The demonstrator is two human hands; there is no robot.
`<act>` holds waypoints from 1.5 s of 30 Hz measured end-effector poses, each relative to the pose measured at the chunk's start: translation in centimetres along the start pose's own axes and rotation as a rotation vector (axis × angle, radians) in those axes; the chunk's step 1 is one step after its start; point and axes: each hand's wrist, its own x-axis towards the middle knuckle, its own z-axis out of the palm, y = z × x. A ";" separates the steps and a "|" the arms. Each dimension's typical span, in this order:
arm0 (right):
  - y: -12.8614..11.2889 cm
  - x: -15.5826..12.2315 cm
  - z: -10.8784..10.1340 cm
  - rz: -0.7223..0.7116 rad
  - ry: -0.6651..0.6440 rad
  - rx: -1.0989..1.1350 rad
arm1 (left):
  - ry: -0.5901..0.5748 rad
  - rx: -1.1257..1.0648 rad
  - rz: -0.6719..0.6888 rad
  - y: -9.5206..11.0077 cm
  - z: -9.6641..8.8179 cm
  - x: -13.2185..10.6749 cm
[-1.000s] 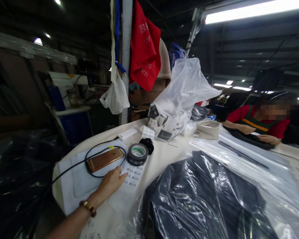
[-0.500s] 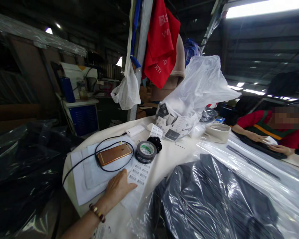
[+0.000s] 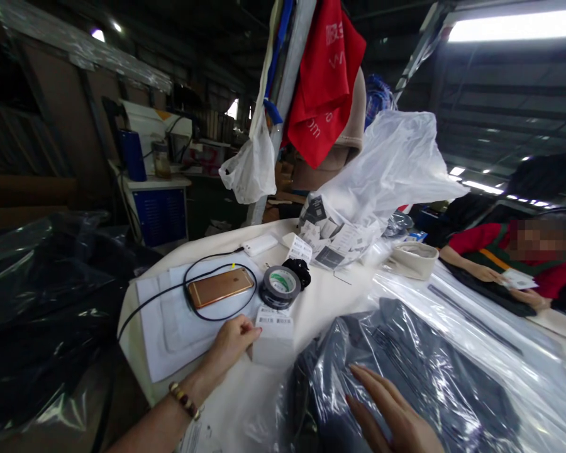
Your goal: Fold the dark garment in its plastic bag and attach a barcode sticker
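Note:
My left hand (image 3: 231, 340), with a beaded bracelet at its wrist, has thumb and fingers closed on the left edge of a barcode label sheet (image 3: 274, 333). The sheet is bent over, so its blank side shows below a row of barcodes. A roll of tape (image 3: 281, 287) rests at the far end of the sheet. My right hand (image 3: 391, 412) has its fingers stretched and slightly apart, over a dark garment in a clear plastic bag (image 3: 405, 352); whether it touches the plastic I cannot tell. Nothing shows in that hand.
A phone (image 3: 221, 288) lies inside a loop of black cable on white papers (image 3: 155, 340). Behind are a white power bank (image 3: 259, 244) and a clear bag of printed tags (image 3: 344, 239). At right, a co-worker (image 3: 495, 258) holds a white card. A post (image 3: 290, 82) rises behind the table.
My left hand has closed on the label sheet's edge, and the sheet is now bent over. My right hand has come into view at the bottom. The co-worker's card is turned flatter.

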 end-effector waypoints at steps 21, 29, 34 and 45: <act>-5.3 13.3 13.8 0.625 0.032 0.916 | -0.200 -0.606 -0.046 0.2 1.0 0.4; -5.3 13.6 13.1 0.860 0.055 1.223 | -0.213 -0.537 -0.062 -0.1 1.2 0.6; -4.8 13.6 12.1 0.933 0.272 1.292 | -0.218 -0.502 -0.065 -0.1 1.1 0.4; -4.5 7.0 2.3 -0.398 0.684 -0.373 | -0.024 -0.226 0.220 5.8 0.9 -4.5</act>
